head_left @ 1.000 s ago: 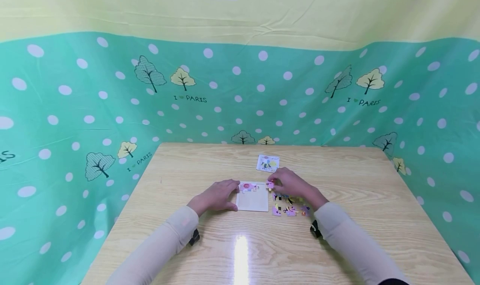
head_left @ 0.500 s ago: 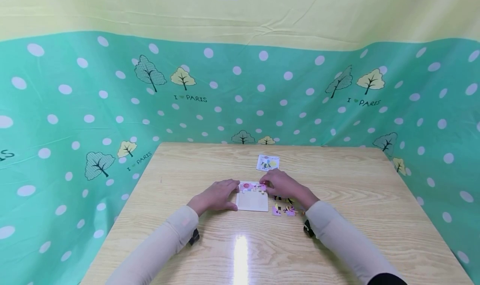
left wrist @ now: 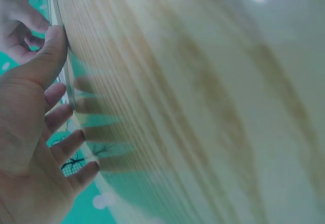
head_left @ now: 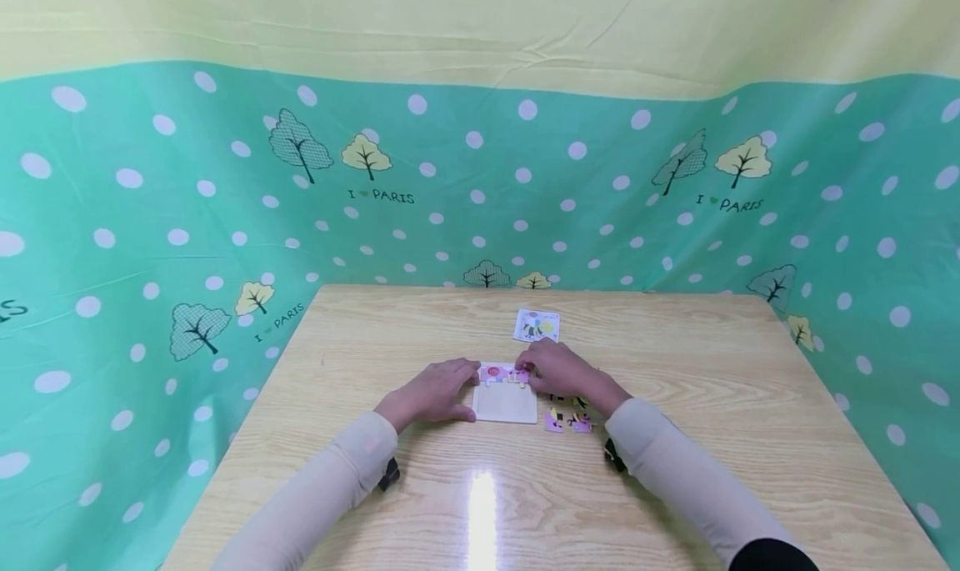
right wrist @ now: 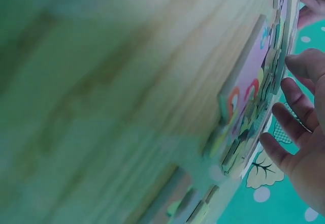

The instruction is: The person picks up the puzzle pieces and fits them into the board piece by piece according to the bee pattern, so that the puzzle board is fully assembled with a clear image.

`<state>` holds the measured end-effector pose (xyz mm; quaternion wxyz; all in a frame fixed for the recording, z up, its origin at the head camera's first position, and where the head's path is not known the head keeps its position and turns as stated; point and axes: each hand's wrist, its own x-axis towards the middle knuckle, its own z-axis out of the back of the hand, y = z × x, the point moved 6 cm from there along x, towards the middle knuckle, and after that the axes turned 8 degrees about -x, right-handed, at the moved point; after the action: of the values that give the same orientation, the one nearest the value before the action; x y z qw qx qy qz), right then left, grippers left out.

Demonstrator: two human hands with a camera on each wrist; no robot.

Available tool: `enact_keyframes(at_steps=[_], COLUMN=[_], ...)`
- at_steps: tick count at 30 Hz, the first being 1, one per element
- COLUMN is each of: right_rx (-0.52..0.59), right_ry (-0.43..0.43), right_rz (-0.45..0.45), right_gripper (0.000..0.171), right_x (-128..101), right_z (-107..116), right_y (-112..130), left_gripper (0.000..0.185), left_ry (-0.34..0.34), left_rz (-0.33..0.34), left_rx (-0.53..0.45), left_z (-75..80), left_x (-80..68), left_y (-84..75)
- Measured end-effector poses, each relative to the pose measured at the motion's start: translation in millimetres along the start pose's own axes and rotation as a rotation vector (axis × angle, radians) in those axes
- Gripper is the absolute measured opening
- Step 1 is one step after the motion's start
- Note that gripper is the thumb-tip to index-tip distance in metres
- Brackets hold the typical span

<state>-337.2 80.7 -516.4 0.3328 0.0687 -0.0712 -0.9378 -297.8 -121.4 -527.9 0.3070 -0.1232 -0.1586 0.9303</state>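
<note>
A white puzzle tray [head_left: 506, 404] lies on the table, with pink jigsaw pieces [head_left: 493, 374] along its far side. My left hand [head_left: 438, 390] rests at the tray's left edge, its thumb near the front corner and its fingers by the far corner. In the left wrist view the left fingers [left wrist: 68, 145] are spread and fairly straight. My right hand [head_left: 561, 369] is over the tray's far right corner, where its thumb and fingertips pinch a pink jigsaw piece [head_left: 522, 377]. That piece sits beside the others in the row, partly covered by the fingers.
Loose jigsaw pieces [head_left: 580, 422] lie right of the tray, some hidden under the right hand and forearm. A picture card [head_left: 536, 325] with a bee lies behind the tray. The wooden table [head_left: 360, 338] ends at a green dotted cloth [head_left: 450, 187].
My right hand has carried the pink piece left from beside the tray into its far right corner, up against the row. The left hand has stayed at the tray's left edge.
</note>
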Motion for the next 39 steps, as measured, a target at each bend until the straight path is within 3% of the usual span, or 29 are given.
enact_keyframes(at_steps=[21,31,39], right_rx=[-0.028,0.013,0.044], right_ry=[-0.005,-0.006,-0.003], right_rz=[0.021,0.016,-0.016], right_gripper=[0.012,0.031,0.034], right_x=[5,-5,-23], right_z=[3,8,16], right_y=[6,2,-10], left_gripper=[0.067,0.065,0.065], left_ry=[-0.002,-0.003,0.005], left_rz=[-0.003,-0.011,-0.005], left_rx=[0.022,0.014,0.026], left_z=[3.0,0.2,-0.3], left_x=[0.9,2.3,1.4], left_y=[-0.1,0.3,0.8])
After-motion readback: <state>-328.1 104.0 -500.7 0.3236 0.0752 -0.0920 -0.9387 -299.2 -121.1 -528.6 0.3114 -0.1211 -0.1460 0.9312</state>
